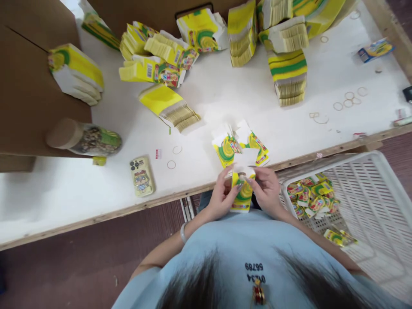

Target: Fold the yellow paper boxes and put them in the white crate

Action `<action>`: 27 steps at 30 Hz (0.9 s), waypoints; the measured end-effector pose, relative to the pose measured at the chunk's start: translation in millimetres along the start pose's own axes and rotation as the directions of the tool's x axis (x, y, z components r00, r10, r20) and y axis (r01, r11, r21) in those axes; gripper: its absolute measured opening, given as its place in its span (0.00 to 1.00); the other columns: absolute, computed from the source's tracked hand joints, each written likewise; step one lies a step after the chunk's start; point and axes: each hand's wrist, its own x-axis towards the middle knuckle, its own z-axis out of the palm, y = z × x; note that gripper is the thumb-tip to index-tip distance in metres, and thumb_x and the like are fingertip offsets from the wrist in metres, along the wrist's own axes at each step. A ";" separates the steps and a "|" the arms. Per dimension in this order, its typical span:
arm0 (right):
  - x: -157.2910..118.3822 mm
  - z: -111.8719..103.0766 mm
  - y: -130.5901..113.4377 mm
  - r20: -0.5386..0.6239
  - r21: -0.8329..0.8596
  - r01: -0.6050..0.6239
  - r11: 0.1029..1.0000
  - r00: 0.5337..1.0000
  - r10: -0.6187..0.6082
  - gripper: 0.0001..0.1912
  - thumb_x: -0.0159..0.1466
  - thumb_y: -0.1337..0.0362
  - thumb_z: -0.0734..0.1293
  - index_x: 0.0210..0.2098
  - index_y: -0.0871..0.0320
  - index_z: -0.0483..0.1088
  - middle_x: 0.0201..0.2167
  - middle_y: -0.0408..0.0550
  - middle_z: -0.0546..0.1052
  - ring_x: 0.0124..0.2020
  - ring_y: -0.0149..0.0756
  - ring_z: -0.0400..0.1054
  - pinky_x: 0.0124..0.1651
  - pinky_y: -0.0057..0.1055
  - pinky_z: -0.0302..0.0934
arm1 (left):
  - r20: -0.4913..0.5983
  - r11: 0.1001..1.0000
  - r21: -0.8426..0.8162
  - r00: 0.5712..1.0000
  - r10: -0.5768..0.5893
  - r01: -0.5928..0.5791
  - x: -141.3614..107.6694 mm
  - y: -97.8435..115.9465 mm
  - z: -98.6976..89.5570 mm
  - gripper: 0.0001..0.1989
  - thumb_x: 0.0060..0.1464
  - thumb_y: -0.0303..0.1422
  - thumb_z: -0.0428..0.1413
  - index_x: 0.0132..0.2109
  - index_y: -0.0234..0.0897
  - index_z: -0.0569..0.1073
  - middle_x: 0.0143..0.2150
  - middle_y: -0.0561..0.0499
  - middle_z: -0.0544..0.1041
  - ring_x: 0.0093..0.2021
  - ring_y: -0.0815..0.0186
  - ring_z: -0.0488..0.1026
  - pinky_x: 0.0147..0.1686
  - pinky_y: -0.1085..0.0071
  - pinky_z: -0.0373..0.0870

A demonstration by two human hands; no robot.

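Close to my body, over the table's front edge, I hold a small yellow and green carton [242, 195] with white flaps standing up at its top. My left hand [222, 194] grips its left side, the thumb lying across the front. On the opposite side my right hand [266, 191] has its fingers closed round the edge, thumb near the opening. Just beyond lie two more cartons, a left one [225, 150] and a right one [257, 146], with their white flaps raised. Whatever is inside the held carton cannot be made out.
Stacks of flat cartons [288, 71] line the back of the white table [219, 92]. A phone [142, 176] and a lidded jar [93, 138] are at left. Rubber bands [348, 103] lie at right. Below the edge, a white plastic basket [370, 193] holds several cartons [310, 195].
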 end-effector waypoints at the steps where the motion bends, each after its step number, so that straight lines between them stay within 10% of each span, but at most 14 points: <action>1: -2.5 -4.0 -0.4 0.026 -0.008 -0.008 1.000 1.000 0.009 0.14 0.67 0.50 0.72 0.44 0.52 0.75 0.34 0.45 0.81 0.32 0.35 0.77 0.37 0.31 0.72 | 0.021 0.999 0.034 1.000 -0.014 0.013 -3.5 0.1 -4.0 0.31 0.63 0.45 0.61 0.68 0.45 0.61 0.55 0.43 0.79 0.35 0.69 0.78 0.33 0.73 0.77; 6: -4.6 -10.3 -4.9 0.228 0.004 -0.015 1.000 0.974 0.014 0.13 0.73 0.53 0.65 0.38 0.53 0.76 0.29 0.42 0.79 0.30 0.33 0.75 0.35 0.29 0.71 | 0.106 0.987 0.154 0.994 0.034 -0.051 -6.5 0.8 -16.0 0.17 0.62 0.45 0.62 0.51 0.39 0.71 0.44 0.49 0.77 0.33 0.71 0.74 0.32 0.76 0.73; 10: -3.7 -14.8 -4.6 0.131 -0.104 0.156 0.982 0.981 -0.142 0.12 0.73 0.56 0.66 0.51 0.51 0.76 0.41 0.49 0.83 0.38 0.37 0.79 0.42 0.33 0.75 | 0.071 0.964 0.205 0.985 0.157 -0.168 -5.2 -4.8 -14.0 0.21 0.70 0.47 0.52 0.61 0.40 0.68 0.45 0.46 0.81 0.37 0.68 0.77 0.40 0.71 0.76; 15: 3.8 -36.3 -7.7 0.457 -0.092 0.398 0.913 0.831 -0.317 0.21 0.69 0.46 0.68 0.56 0.48 0.77 0.54 0.53 0.82 0.56 0.47 0.78 0.59 0.43 0.73 | 0.148 0.932 0.259 0.964 0.220 -0.252 -1.9 -1.3 -18.4 0.27 0.70 0.50 0.48 0.64 0.38 0.74 0.57 0.40 0.82 0.56 0.56 0.80 0.59 0.60 0.75; 22: 2.7 -25.8 -30.6 0.520 -0.012 -0.286 0.958 0.817 0.250 0.25 0.65 0.60 0.72 0.60 0.52 0.66 0.49 0.52 0.80 0.41 0.38 0.80 0.41 0.35 0.77 | 0.128 0.912 0.362 0.979 0.157 -0.193 0.8 12.3 -22.3 0.22 0.70 0.43 0.52 0.63 0.38 0.77 0.61 0.41 0.80 0.60 0.55 0.79 0.63 0.57 0.75; 27: 6.9 -24.9 -42.0 0.540 -0.081 -0.320 0.944 0.782 0.312 0.24 0.61 0.65 0.71 0.56 0.54 0.68 0.43 0.47 0.80 0.36 0.34 0.76 0.37 0.30 0.74 | 0.111 0.909 0.380 0.984 0.141 -0.173 -0.2 13.8 -19.4 0.22 0.69 0.43 0.54 0.62 0.38 0.77 0.60 0.42 0.81 0.58 0.56 0.81 0.61 0.58 0.76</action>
